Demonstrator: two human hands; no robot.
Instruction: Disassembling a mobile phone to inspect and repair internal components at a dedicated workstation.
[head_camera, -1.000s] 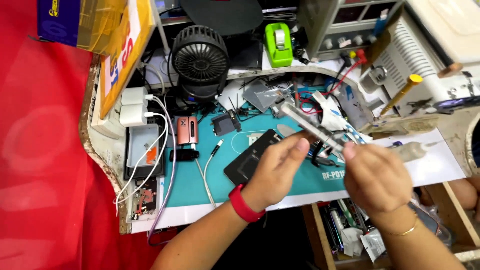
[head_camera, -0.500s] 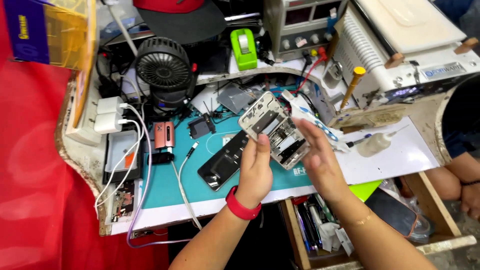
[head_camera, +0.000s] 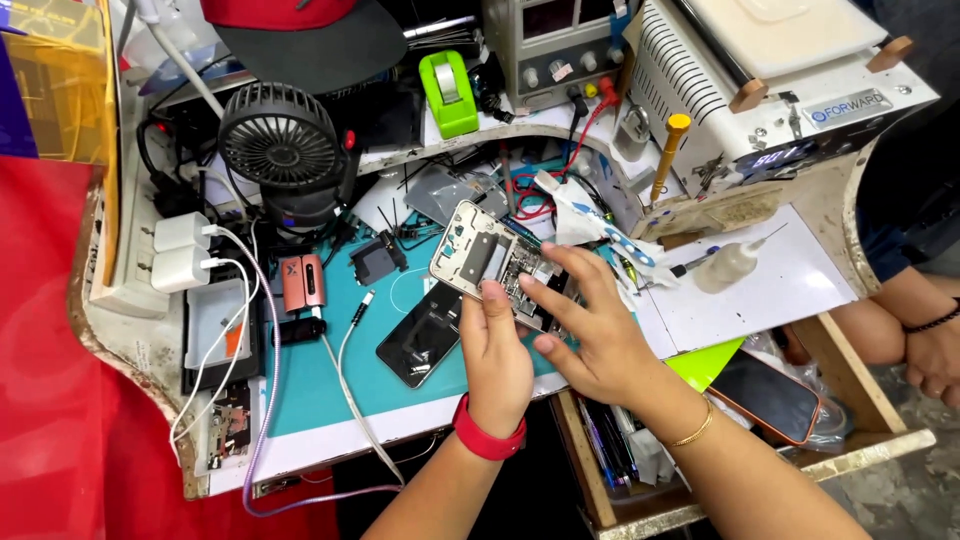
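Both hands hold phone frame (head_camera: 490, 265) above teal mat (head_camera: 310, 380): left hand (head_camera: 497, 350) pinches lower edge, right hand (head_camera: 590, 330) fingers on inner parts. Best steady frame, press lightly.

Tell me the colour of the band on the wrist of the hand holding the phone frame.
Red: the wristband on the left hand, clearest in the head view.

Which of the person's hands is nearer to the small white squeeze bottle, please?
Right. The right hand lies just left of the small white squeeze bottle; the left hand is further left, behind it.
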